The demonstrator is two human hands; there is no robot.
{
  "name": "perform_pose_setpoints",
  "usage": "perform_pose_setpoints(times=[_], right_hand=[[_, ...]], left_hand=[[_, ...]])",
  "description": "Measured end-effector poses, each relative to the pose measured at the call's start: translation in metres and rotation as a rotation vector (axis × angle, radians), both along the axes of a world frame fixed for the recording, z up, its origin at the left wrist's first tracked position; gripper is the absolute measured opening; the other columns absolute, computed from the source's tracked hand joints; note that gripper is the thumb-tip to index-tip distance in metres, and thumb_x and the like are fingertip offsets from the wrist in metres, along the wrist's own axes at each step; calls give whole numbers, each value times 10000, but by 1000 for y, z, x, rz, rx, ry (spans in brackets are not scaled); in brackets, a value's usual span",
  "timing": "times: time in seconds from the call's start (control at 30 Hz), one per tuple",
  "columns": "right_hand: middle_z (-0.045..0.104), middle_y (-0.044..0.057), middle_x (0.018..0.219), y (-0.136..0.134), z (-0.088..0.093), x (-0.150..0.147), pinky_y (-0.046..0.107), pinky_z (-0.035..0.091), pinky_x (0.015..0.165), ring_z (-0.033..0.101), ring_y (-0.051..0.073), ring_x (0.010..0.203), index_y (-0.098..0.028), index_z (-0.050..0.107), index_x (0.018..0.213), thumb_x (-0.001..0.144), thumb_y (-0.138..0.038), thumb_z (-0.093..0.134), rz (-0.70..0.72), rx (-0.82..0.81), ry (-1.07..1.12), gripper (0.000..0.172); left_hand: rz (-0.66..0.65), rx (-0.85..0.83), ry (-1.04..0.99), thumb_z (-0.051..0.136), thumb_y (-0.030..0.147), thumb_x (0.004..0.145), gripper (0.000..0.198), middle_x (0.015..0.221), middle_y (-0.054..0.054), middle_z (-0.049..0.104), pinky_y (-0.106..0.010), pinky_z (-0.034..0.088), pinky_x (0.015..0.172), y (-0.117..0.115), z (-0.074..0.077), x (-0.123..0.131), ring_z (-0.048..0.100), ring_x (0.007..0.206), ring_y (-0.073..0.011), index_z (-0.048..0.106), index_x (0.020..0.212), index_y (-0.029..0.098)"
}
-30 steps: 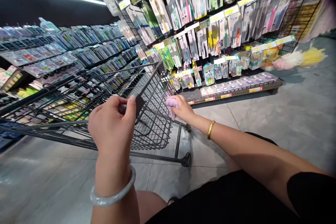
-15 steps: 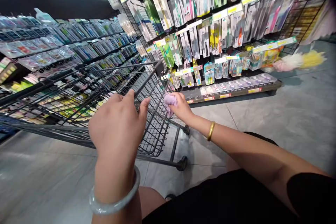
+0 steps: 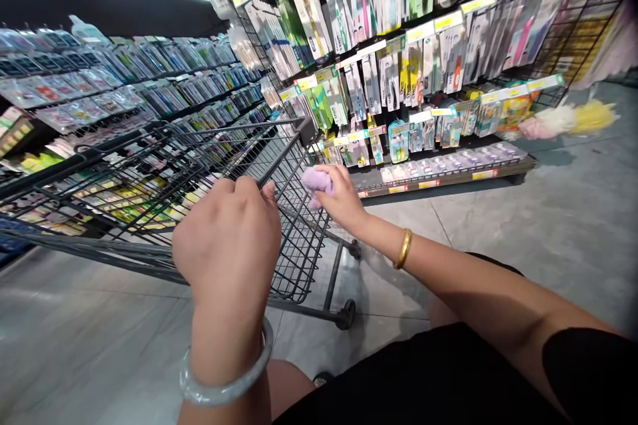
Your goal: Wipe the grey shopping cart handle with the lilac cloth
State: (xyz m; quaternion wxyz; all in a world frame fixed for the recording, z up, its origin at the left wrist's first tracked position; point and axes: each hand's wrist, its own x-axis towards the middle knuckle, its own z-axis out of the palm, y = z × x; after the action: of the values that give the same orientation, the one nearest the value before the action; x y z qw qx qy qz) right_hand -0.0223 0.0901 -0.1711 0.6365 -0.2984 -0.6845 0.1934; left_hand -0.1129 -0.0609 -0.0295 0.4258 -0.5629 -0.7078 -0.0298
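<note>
My left hand [image 3: 226,239] is closed over the near top rail of a black wire shopping cart [image 3: 294,239]; the knuckles face me and most of the fingers are hidden behind them. A pale jade-like bangle is on that wrist. A bunched lilac cloth [image 3: 318,179] is squeezed in my right hand [image 3: 343,200], which is at the corner end of the cart, close to its wire side. The hand hides part of the cloth, and I cannot tell whether the cloth touches the wires. A gold bangle circles the right wrist.
A shelf rack [image 3: 423,80] of packaged toothbrush-like goods rises beyond the cart. Pink, white and yellow mesh puffs [image 3: 593,121] hang at its right end. More stocked shelves [image 3: 174,73] run along the left. A cart wheel [image 3: 345,314] rests on the grey tiled floor [image 3: 498,212].
My left thumb and fingers have closed down onto the rail. My right hand has moved slightly up and left with the lilac cloth, which looks more bunched.
</note>
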Motion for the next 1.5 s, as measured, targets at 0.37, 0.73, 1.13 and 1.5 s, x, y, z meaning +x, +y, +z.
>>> perform_pose_setpoints(times=[0.37, 0.73, 1.13, 1.5], right_hand=[[529, 67, 1239, 35, 5, 14, 525, 426, 1116, 525, 243, 1211, -268, 564, 1147, 738, -94, 600, -111, -36, 88, 446], [517, 42, 1264, -23, 59, 18, 483, 458, 1081, 519, 241, 1249, -308, 549, 1172, 795, -195, 652, -32, 516, 41, 408], [502, 50, 1327, -49, 62, 12, 494, 419, 1130, 468, 249, 1309, -322, 513, 1224, 828, -185, 614, 66, 414, -131, 431], [557, 114, 1202, 34, -10, 19, 530, 488, 1014, 570, 271, 1126, -216, 551, 1187, 763, -215, 631, -18, -168, -7, 432]], left_hand=[[16, -27, -53, 225, 428, 1029, 483, 740, -42, 534, -309, 166, 519, -17, 7, 6, 430, 587, -187, 599, 811, 213], [-31, -66, 0, 245, 440, 1018, 424, 746, -46, 516, -329, 207, 563, -46, 5, 15, 503, 668, -212, 561, 851, 213], [8, -51, -20, 208, 430, 1030, 475, 762, -56, 549, -329, 184, 539, -33, 6, 6, 489, 637, -203, 609, 878, 224], [55, 0, -45, 219, 471, 1026, 526, 835, -73, 630, -321, 177, 538, -21, 8, -8, 510, 646, -202, 668, 896, 230]])
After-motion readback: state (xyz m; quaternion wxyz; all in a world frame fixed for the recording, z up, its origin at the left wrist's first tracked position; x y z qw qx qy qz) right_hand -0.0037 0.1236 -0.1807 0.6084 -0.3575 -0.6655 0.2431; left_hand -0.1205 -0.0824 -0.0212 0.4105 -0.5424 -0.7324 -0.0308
